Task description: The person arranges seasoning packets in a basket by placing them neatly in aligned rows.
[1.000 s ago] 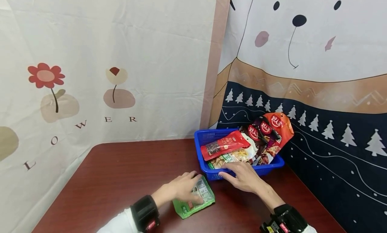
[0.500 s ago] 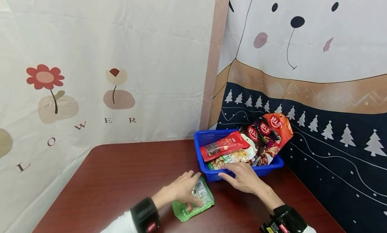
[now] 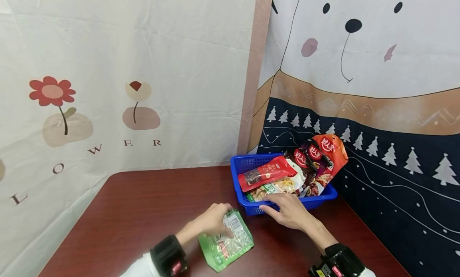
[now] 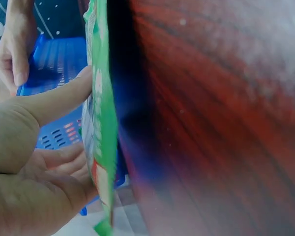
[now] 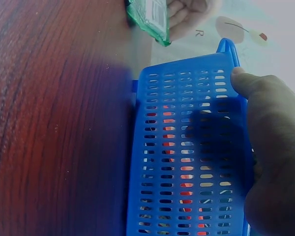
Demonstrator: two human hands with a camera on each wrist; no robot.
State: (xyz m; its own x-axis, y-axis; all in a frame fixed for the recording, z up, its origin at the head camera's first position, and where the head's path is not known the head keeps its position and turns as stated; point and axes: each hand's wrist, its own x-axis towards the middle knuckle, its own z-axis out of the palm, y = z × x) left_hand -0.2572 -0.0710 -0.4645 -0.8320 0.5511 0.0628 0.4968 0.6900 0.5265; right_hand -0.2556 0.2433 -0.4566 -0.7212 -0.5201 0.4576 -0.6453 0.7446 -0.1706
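Observation:
My left hand [image 3: 212, 221] holds a green snack bag [image 3: 233, 245] between thumb and fingers. In the left wrist view the bag [image 4: 102, 113] shows edge-on, apart from the table, with the thumb against its face. My right hand [image 3: 289, 211] grips the near rim of a blue plastic basket [image 3: 253, 207]. From the right wrist view, the thumb [image 5: 243, 81] lies on the basket's rim, while the fingers are mostly hidden behind it. In the basket are a red packet [image 3: 267, 173], a light-coloured snack bag [image 3: 287, 185], dark packets [image 3: 309, 155] and an orange bag [image 3: 338, 153].
The brown table [image 3: 154, 213] stretches left of the basket. Behind it hangs a pale flower-print cloth [image 3: 194, 89], and a bear-print cloth [image 3: 395, 165] borders the right side. Each wrist wears a black device, one being the left wrist device [image 3: 168, 255].
The left hand has tightened on the green snack bag and raised it off the table, drawing it slightly left and nearer. The right hand stays at the basket rim.

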